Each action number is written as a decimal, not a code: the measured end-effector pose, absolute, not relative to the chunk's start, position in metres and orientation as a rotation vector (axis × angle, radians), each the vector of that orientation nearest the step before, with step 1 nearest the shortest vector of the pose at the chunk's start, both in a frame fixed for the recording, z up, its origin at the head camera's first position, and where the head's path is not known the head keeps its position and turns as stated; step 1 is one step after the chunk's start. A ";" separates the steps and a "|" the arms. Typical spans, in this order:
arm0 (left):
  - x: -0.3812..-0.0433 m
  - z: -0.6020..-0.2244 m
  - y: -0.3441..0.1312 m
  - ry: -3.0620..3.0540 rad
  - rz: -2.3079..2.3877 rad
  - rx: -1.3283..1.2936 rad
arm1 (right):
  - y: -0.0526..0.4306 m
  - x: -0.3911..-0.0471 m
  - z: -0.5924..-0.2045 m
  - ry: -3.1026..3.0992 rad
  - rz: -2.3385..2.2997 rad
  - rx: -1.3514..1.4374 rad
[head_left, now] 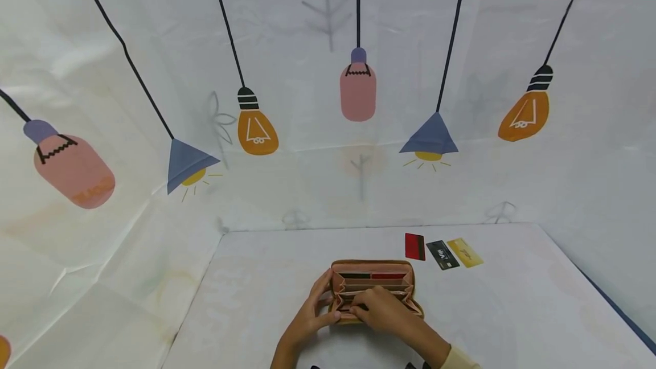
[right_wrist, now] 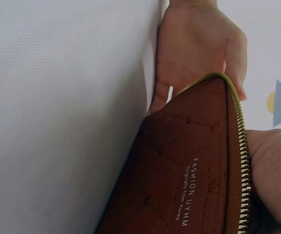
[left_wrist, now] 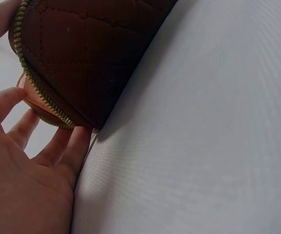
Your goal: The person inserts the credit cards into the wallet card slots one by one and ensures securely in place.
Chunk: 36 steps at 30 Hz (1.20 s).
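Note:
A brown zip-around wallet (head_left: 372,267) lies spread open on the white table, its pink pleated inside facing up. A dark card (head_left: 356,276) and a red card (head_left: 388,277) show in its far slots. My left hand (head_left: 307,318) grips the wallet's left end, thumb at the near edge and fingers along the side. Bent fingers of my right hand (head_left: 381,309) reach into the near compartments; what their tips touch is hidden. Quilted brown leather (left_wrist: 91,58) and a gold zip (left_wrist: 45,95) fill the left wrist view. Printed lettering (right_wrist: 187,190) shows in the right wrist view.
Beyond the wallet to the right lie a red card (head_left: 414,246) with a dark stripe, a black VIP card (head_left: 443,255) and a gold card (head_left: 465,253). A white sheet (head_left: 307,187) printed with hanging lamps rises behind the table (head_left: 246,289).

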State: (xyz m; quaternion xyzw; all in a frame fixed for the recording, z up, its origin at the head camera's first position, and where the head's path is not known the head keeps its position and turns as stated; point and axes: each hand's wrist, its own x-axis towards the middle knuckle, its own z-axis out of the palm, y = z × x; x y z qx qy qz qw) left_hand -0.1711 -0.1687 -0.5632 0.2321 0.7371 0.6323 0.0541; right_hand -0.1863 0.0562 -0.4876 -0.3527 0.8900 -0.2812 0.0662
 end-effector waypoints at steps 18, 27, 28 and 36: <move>-0.172 -0.567 -0.169 2.239 1.926 0.723 | 0.064 -0.185 -0.491 2.631 -0.935 -1.060; -0.174 -0.567 -0.168 2.247 1.932 0.696 | 0.091 -0.182 -0.467 2.567 -1.047 -1.071; -0.174 -0.567 -0.168 2.248 1.932 0.685 | 0.096 -0.182 -0.462 2.580 -1.053 -1.062; -0.173 -0.566 -0.167 2.229 1.939 0.627 | 0.147 -0.191 -0.439 2.822 -1.222 -0.905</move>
